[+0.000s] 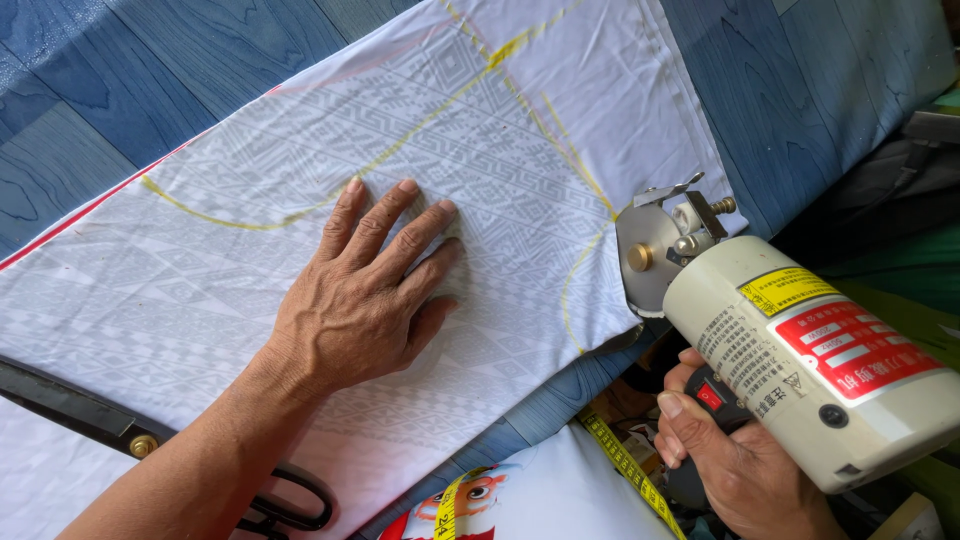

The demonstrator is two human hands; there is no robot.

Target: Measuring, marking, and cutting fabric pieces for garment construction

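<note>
Pressing flat on the white woven-pattern fabric sheet (300, 230), the left hand (365, 290) lies palm down w/ fingers spread a little, tips pointing to abt 1 o'clock. Fabric covers most of the blue wood-grain table top (120, 70) and carries a curved yellow chalk line (400, 150) running from 9 o'clock of the hand, over the fingertips, then down along the cloth's right edge at 3 o'clock.

Right hand (735, 455) sits at 4 o'clock of the frame, wrapped round the handle of the cream-coloured cylindrical electric rotary cutter (810, 360), thumb beside its red switch. Cutter body has red and yellow labels; its round metal blade (645, 260) is at the cloth's right edge, touching or just beside the yellow line, can't tell which.

Black-handled metal tailor's shears (120, 430) lie on the cloth at 7 o'clock, partly under the left forearm. Yellow tape measure (620, 455) runs near the bottom edge at 6 o'clock, just left of the right hand, across a white printed cloth w/ a cartoon figure (540, 495).
</note>
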